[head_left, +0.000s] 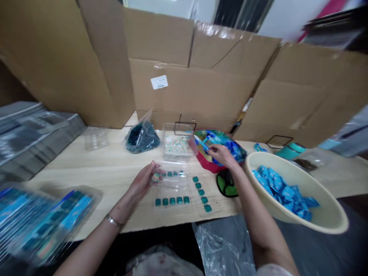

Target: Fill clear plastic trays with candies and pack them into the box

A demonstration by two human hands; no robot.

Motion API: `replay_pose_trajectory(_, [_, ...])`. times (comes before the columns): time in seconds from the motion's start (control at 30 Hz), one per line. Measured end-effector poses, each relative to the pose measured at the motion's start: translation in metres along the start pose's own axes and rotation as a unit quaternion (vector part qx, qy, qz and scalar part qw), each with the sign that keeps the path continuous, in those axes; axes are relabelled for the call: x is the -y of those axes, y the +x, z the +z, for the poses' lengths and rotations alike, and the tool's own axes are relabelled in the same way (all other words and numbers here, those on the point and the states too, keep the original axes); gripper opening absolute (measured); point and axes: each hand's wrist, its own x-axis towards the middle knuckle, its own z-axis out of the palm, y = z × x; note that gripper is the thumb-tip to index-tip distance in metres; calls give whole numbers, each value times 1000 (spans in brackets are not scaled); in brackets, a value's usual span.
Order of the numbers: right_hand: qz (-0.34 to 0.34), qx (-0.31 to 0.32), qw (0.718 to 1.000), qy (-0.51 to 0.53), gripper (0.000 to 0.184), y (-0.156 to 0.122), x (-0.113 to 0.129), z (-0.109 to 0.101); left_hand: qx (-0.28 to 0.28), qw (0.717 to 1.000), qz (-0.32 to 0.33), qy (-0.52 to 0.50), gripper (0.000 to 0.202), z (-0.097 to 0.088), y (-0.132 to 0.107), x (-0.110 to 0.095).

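Note:
My left hand (143, 181) rests on the wooden table (109, 168) with its fingers curled round a small pale piece at the left edge of a clear plastic tray (172, 191). That tray holds rows of small teal squares. My right hand (220, 154) reaches over a red bowl (207, 164) full of blue packets and pinches a thin blue packet (201, 143). Behind the tray stands a clear box (176, 145) with pale pieces inside.
A cream basin (313, 214) with blue packets sits at the right edge. A plastic bag of dark teal items (141, 137) lies at the back. Filled trays in plastic (43, 222) are stacked at lower left. Cardboard walls (184, 76) close off the back. A green-black pad (227, 184) lies beside my right wrist.

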Motion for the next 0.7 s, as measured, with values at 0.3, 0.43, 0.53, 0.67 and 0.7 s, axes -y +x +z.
replay_pose_trajectory(0.3, [-266, 37, 961, 58, 17, -60, 83, -19, 49, 998, -2, 37, 49, 12, -11, 10])
replay_pose_trajectory(0.43, [-231, 2, 972, 37, 21, -76, 95, -15, 46, 998, -17, 43, 49, 15, -21, 8])
replay_pose_trajectory(0.53, [-111, -57, 992, -35, 20, -86, 60, -33, 7, 998, -49, 47, 51, 11, -25, 7])
replay_pose_trajectory(0.67, [191, -47, 967, -161, 17, -100, -39, -74, -4, 996, -75, 53, 52, 5, -23, 7])
replay_pose_trajectory(0.7, [234, -11, 959, -158, 18, -103, -62, -81, -2, 996, -77, 55, 52, 6, -23, 8])
